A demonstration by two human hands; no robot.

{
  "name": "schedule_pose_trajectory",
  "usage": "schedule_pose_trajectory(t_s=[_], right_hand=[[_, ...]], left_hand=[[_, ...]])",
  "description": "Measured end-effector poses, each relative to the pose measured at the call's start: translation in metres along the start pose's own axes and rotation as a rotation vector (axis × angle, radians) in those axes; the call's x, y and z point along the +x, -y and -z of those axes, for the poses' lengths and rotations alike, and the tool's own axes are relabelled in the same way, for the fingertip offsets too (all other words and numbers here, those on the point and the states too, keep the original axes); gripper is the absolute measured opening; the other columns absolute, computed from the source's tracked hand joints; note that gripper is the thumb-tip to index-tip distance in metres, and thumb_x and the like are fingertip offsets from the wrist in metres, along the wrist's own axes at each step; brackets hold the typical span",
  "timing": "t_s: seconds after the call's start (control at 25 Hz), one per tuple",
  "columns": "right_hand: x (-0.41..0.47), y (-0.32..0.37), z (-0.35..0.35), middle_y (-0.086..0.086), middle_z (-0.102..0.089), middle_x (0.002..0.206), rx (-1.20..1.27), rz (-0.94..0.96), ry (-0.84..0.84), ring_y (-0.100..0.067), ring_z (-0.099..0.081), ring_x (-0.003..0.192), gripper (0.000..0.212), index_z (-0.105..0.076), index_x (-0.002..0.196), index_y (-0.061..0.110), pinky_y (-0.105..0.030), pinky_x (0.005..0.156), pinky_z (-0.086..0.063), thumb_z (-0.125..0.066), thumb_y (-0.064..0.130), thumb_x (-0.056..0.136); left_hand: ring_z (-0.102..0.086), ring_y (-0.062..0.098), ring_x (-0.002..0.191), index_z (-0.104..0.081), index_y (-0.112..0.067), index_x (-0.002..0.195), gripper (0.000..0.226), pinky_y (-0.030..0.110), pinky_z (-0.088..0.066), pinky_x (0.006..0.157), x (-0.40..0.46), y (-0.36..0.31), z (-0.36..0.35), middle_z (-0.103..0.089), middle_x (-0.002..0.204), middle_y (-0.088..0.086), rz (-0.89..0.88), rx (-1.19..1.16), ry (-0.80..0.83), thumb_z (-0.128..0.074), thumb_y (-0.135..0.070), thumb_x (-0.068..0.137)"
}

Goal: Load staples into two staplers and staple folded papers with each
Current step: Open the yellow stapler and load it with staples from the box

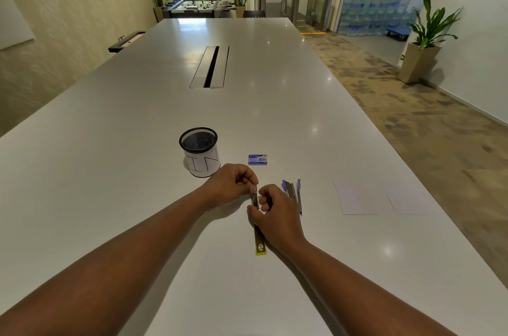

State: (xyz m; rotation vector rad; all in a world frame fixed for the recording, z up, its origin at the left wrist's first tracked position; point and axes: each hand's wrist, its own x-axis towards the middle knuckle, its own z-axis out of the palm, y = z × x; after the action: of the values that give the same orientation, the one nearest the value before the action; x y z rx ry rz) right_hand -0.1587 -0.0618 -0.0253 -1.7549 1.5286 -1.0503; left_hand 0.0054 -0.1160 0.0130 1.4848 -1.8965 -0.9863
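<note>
A yellow stapler lies opened out on the white table, its yellow end toward me. My left hand pinches the far metal end of it with curled fingers. My right hand grips its middle from the right. A blue stapler lies opened just to the right of my hands. A small blue staple box sits beyond them. Two folded white papers lie flat at the right.
A black mesh cup with a white paper label stands left of the staple box. A cable slot runs along the table's middle. The table's right edge drops to carpeted floor.
</note>
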Motion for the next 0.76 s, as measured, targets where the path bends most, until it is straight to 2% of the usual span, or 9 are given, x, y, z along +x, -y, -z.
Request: schedule_pose_trajectory(t_s=[0.16, 0.4, 0.56, 0.68, 0.76], right_hand=[[0.001, -0.001, -0.002, 0.004, -0.059, 0.072, 0.015, -0.003, -0.001, -0.007, -0.048, 0.062, 0.022, -0.055, 0.088, 0.025, -0.04, 0.064, -0.054, -0.075, 0.022, 0.08], [0.0, 0.0, 0.0, 0.008, -0.054, 0.069, 0.037, -0.014, 0.017, -0.005, -0.048, 0.059, 0.026, -0.053, 0.094, 0.027, -0.037, 0.063, -0.053, -0.075, 0.019, 0.081], [0.001, -0.002, -0.001, 0.009, -0.054, 0.07, 0.036, -0.018, 0.02, -0.004, -0.05, 0.06, 0.025, -0.054, 0.094, 0.026, -0.037, 0.063, -0.054, -0.074, 0.022, 0.081], [0.001, -0.001, 0.0, 0.01, -0.053, 0.069, 0.036, -0.012, 0.011, -0.004, -0.049, 0.06, 0.027, -0.053, 0.097, 0.026, -0.032, 0.062, -0.051, -0.075, 0.021, 0.081], [0.001, -0.001, 0.0, 0.01, -0.052, 0.069, 0.032, -0.008, 0.012, -0.004, -0.049, 0.06, 0.03, -0.052, 0.1, 0.026, -0.031, 0.062, -0.05, -0.075, 0.021, 0.082]], left_hand=[[-0.066, 0.004, 0.074, -0.072, -0.011, 0.098, 0.013, 0.023, -0.056, 0.079, 0.003, -0.001, 0.001, -0.074, 0.085, 0.001, -0.028, -0.003, 0.046, -0.069, -0.001, 0.089], [-0.067, 0.005, 0.079, -0.072, -0.012, 0.101, 0.015, 0.018, -0.055, 0.078, 0.008, -0.002, 0.006, -0.076, 0.092, 0.008, -0.058, 0.037, 0.124, -0.07, -0.002, 0.09], [-0.069, 0.006, 0.079, -0.072, -0.014, 0.102, 0.013, 0.023, -0.057, 0.081, 0.011, -0.004, 0.009, -0.076, 0.091, 0.005, -0.062, 0.1, 0.21, -0.071, -0.007, 0.09], [-0.066, 0.0, 0.07, -0.074, -0.015, 0.097, 0.012, 0.018, -0.057, 0.072, 0.012, -0.007, 0.006, -0.076, 0.083, 0.001, -0.056, 0.136, 0.137, -0.074, -0.008, 0.087], [-0.061, -0.006, 0.063, -0.074, -0.015, 0.097, 0.017, 0.01, -0.049, 0.064, 0.011, -0.008, 0.003, -0.074, 0.083, -0.001, -0.025, 0.132, 0.055, -0.075, -0.006, 0.083]])
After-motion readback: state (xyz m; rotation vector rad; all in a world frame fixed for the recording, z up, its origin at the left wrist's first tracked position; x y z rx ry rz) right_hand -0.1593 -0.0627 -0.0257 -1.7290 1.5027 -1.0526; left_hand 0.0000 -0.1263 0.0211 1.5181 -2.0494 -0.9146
